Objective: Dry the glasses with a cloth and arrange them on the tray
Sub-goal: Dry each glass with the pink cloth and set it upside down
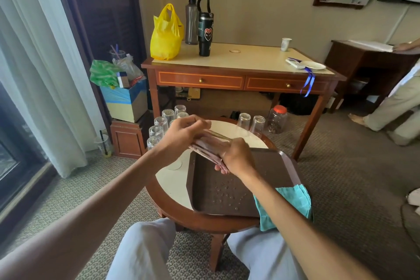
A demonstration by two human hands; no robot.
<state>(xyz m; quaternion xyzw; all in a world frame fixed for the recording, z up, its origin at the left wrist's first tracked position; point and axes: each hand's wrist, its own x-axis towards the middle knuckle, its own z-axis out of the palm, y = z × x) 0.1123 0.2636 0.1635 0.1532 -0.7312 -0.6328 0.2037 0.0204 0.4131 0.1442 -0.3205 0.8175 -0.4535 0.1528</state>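
1. Hands. On my remote feed, the left hand [181,135] has its fingers curled round the far end of one clear glass [210,144]. The right hand [237,158] grips the near end of the same glass. Both hands are closed on it.

2. Held glass. It lies on its side in the air, above the far left corner of the tray [268,166]. I cannot tell which end is the mouth.

3. Tray. The brown tray sits on the round table [172,186], towards its right side. Water drops [225,191] dot the tray floor.

4. Cloth. The teal cloth [295,200] lies at the near right corner of the tray, partly under my right forearm. Neither hand touches it.

5. Other glasses. A group of glasses [161,125] stands mouth-down at the table's far left edge. A pair of glasses [251,123] stands mouth-down at the far right edge, apart from the tray.

6. Surroundings. A desk [238,54] stands behind the table. A jar [277,119] with an orange lid is on the floor under it.
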